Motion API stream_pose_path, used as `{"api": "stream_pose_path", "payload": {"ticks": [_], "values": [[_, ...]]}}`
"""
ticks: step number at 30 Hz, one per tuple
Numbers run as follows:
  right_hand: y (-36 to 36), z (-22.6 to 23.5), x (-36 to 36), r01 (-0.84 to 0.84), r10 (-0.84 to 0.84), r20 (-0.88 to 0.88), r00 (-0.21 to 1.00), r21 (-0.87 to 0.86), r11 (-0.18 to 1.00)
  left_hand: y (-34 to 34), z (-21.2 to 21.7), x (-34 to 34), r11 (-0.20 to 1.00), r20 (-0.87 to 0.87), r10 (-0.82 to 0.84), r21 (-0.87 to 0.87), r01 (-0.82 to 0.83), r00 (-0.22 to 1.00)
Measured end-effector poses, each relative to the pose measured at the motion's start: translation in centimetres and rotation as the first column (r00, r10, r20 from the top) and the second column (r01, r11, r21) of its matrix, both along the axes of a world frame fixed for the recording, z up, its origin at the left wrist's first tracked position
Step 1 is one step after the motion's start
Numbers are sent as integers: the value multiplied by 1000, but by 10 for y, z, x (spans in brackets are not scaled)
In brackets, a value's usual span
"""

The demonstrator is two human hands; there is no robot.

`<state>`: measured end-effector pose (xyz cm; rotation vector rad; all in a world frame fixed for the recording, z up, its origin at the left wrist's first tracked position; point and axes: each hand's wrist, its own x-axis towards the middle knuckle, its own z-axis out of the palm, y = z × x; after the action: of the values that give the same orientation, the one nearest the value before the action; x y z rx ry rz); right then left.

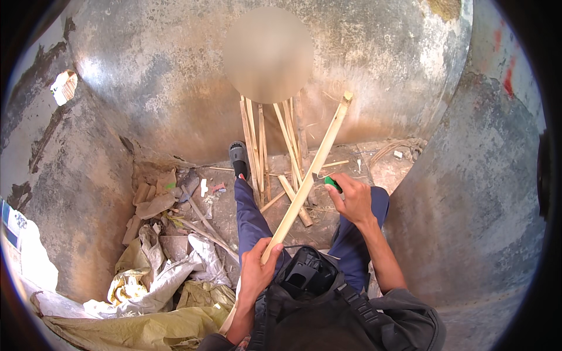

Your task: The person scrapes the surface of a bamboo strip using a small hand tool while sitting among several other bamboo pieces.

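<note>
A long, pale split bamboo strip (pixel 322 152) slants from near my body up toward the far wall. My left hand (pixel 258 270) is closed around its lower part, thumb on top. Partway up the strip, my right hand (pixel 355 200) grips a small green-handled tool (pixel 332 183). A thin curved metal piece of that tool meets the strip's right edge; its exact kind is hard to make out. Beyond, several narrow bamboo strips (pixel 250 146) lean toward the wall, their upper ends hidden by a blurred round patch. A short bamboo piece (pixel 297 202) lies beneath the held strip.
Curved, stained grey walls (pixel 175 76) surround me closely. On the left lie crumpled sacks (pixel 170 281), broken bricks (pixel 133 229) and scraps. A coil of thin strips (pixel 389 151) sits at the far right. My legs are spread, one shoe (pixel 237 153) near the leaning strips.
</note>
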<state>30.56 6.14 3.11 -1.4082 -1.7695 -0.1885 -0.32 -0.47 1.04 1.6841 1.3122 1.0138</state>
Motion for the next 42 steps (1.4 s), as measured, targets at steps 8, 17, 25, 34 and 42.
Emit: {"api": "stream_pose_path", "payload": {"ticks": [8,17,25,34,42], "values": [[27,0,50,256,-256,-102,961,-9,967,-12,-10,-13,999,-18,-28,15,28,999],[54,-14,61,156,-158,-98,983,-26,987,-7,-20,-13,996,-45,-45,-85,41,998],[55,-20,63,87,-90,-152,984,-22,996,-4,-19,-16,998,-74,-29,-54,25,997],[66,-29,72,68,-68,-100,993,-2,998,-8,-13,-16,999,-83,-30,-47,26,996],[75,-38,70,71,-71,-89,993,-6,997,-8,-18,-21,998,-70,-27,-65,22,997]]}}
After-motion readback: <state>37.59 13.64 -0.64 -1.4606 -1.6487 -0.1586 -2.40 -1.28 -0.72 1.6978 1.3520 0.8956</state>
